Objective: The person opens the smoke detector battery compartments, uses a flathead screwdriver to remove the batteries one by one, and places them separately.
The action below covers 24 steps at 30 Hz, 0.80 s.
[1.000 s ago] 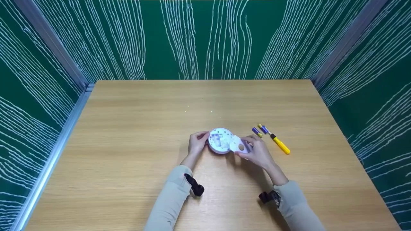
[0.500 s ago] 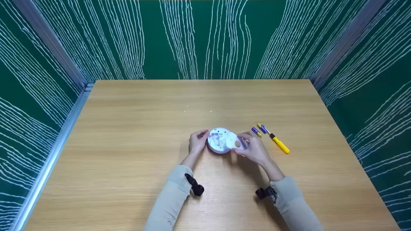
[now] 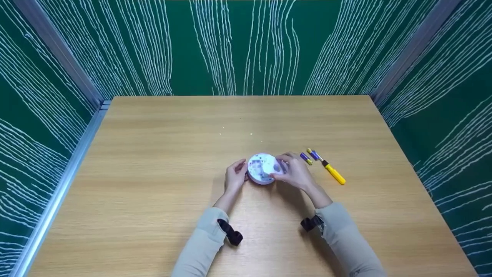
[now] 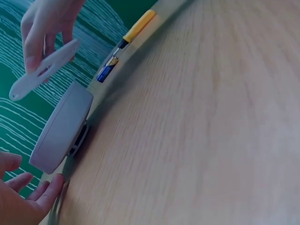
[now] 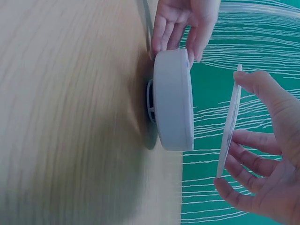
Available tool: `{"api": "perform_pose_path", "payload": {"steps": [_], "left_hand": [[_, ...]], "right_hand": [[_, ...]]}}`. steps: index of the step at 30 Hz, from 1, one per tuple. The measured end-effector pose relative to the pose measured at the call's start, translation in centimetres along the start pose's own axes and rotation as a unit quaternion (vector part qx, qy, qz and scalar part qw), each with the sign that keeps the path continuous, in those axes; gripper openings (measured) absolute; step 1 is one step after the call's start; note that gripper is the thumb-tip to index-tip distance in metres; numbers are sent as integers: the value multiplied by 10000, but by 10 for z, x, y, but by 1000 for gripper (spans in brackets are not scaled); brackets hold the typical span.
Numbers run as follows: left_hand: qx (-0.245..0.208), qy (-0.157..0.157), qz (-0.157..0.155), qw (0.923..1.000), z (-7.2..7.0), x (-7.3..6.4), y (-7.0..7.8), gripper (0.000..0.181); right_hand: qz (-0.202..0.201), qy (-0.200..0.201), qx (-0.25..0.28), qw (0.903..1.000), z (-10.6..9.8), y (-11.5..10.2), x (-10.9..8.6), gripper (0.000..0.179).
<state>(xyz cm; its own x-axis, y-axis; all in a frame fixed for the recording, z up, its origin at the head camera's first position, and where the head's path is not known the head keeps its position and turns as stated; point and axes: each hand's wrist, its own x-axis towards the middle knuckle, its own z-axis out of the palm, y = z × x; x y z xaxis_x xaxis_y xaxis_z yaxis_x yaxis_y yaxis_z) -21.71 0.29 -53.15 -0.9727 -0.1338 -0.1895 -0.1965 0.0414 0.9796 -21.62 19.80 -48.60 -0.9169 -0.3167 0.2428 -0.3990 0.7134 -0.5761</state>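
In the head view a round white device [image 3: 255,164], seemingly a smoke detector, sits near the table's middle with its compartment side up. Its slotted dark underside [image 5: 150,101] faces the table. My right hand [image 3: 298,171] holds a thin white cover [image 5: 229,126] by its edges between thumb and fingertips. Both wrist views show a gap between cover and device. Beside the device's left edge is my left hand [image 3: 235,177], its fingers loosely bent; the left wrist view shows its fingertips [image 4: 57,180] just off the rim. The compartment is partly hidden by the cover from above.
To the right of the right hand lie a battery [image 3: 306,158] and a second battery [image 3: 313,154], both blue and yellow. A yellow-handled screwdriver [image 3: 333,172] lies with its tip by them. Small white specks [image 3: 251,134] dot the wooden table [image 3: 153,154] farther back.
My right hand has moved left, bringing the cover from beside the device to above its right part. My left hand has eased slightly off the device's edge. Batteries and screwdriver have stayed put.
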Motion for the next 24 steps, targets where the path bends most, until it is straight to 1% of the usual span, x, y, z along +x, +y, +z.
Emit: {"api": "perform_pose_path", "payload": {"steps": [4, 8, 11, 17, 24], "left_hand": [[-293, -68, -8, 9995, 1, -7, -2, 33], [-689, -114, -33, 9976, 2, -13, -6, 37], [-891, -152, -47, 9959, 4, -16, -8, 40], [-1278, -290, -94, 9913, 7, -20, -11, 45], [-1588, -385, -38, 9865, 8, -20, -16, 46]], "right_hand": [[-25, -114, -87, 9999, 3, 1, 6, 59], [-158, -164, -160, 9996, 7, 1, 11, 59], [-260, -229, -154, 9993, 10, 1, 14, 59], [-432, -370, -71, 9984, 14, 0, 21, 59], [-429, -584, -141, 9973, 18, -3, 28, 60]]}}
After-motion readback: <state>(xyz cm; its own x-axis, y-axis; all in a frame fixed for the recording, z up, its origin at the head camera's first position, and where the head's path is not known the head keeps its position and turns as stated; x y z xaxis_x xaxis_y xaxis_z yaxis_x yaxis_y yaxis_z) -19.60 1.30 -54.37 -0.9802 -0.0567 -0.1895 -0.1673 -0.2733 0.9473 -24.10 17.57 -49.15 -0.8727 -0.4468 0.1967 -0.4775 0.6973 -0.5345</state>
